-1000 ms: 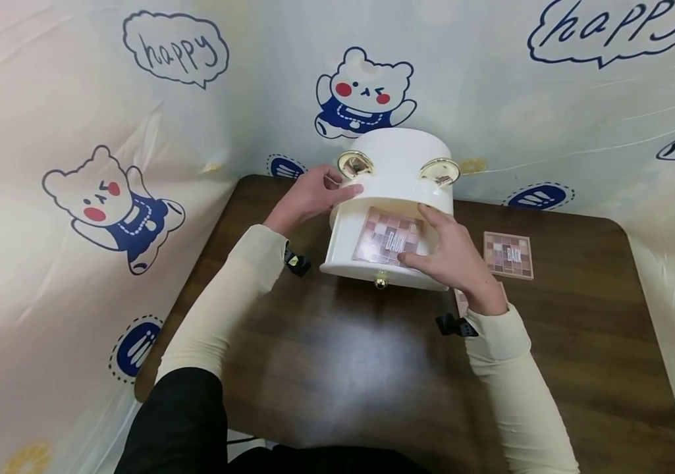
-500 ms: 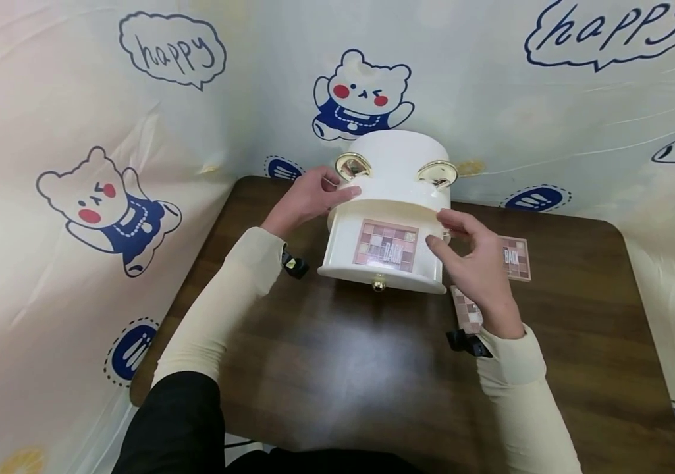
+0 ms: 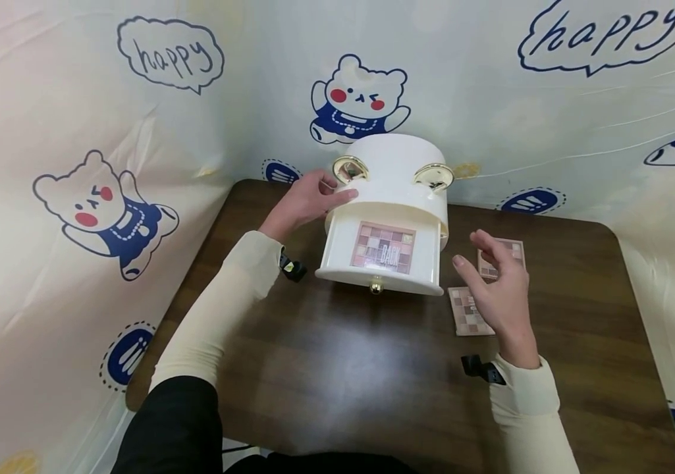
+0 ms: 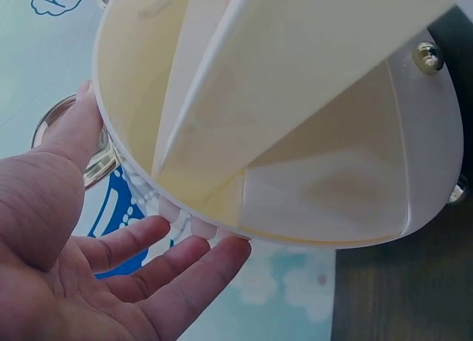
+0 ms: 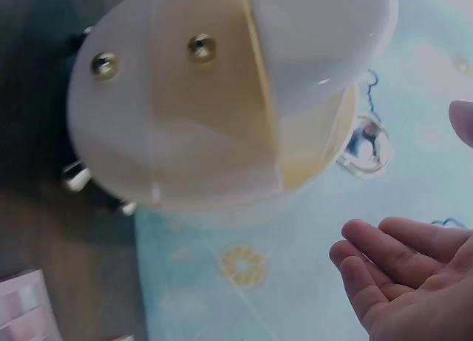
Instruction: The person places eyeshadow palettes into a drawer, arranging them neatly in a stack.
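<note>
A white, round-topped storage box with gold ear-like ovals stands at the back of the table. Its drawer is pulled out, with a gold knob in front. A pink checkered makeup palette lies flat inside. My left hand rests against the box's left side, thumb at the front edge; its fingers reach the side nearly straight. My right hand hovers right of the drawer with nothing in it, fingers loosely bent. Below it lie two similar palettes, one nearer and one farther, both partly covered.
The dark wooden table has rounded corners. A printed cloth with bears and "happy" bubbles hangs close behind the box and along both sides. In the right wrist view, part of a palette shows at lower left.
My right hand has withdrawn from the palette in the drawer, moving right and toward me. That palette now lies flatter and straighter. My left hand keeps its place on the box.
</note>
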A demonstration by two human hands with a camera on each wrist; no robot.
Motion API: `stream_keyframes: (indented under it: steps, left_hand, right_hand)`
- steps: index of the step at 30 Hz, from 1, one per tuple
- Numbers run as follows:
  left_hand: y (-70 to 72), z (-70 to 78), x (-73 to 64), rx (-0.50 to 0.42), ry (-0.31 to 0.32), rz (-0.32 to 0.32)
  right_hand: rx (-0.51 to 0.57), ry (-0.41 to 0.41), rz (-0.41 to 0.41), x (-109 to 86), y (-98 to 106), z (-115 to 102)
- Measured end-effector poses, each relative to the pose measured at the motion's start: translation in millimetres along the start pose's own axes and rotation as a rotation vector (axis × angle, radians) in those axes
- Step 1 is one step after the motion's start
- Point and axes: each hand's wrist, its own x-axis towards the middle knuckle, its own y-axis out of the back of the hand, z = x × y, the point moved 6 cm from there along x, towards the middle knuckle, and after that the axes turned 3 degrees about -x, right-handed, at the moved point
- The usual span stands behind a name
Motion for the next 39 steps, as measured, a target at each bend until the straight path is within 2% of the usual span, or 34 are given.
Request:
stream_keyframes:
  steps: [10,16,22,34,39]
  left_hand:
    - [-0.3,-0.8,1.0,0.006,-0.002,-0.002]
    - [0.4,-2.8,0.6,0.008,0.022,0.004]
    - [0.0,-2.0,0.3,-0.004,0.005,0.010]
    - [-0.6,-0.8,-0.1,0.013,-0.010,0.001]
    - [0.3,0.7,-0.6,0.030,-0.014,-0.002]
  right_hand:
    - [-0.057,-0.211,-0.050,-27.1,1,43]
    - [-0.165,-0.263,-0.101,-41.3,-2,68]
    - [-0.276,-0.320,-0.132,-51.4,-5,89]
    - [-0.382,-0.382,-0.132,-68.5,-11,122]
    - [-0.431,-0.310,-0.075,-71.9,-13,128]
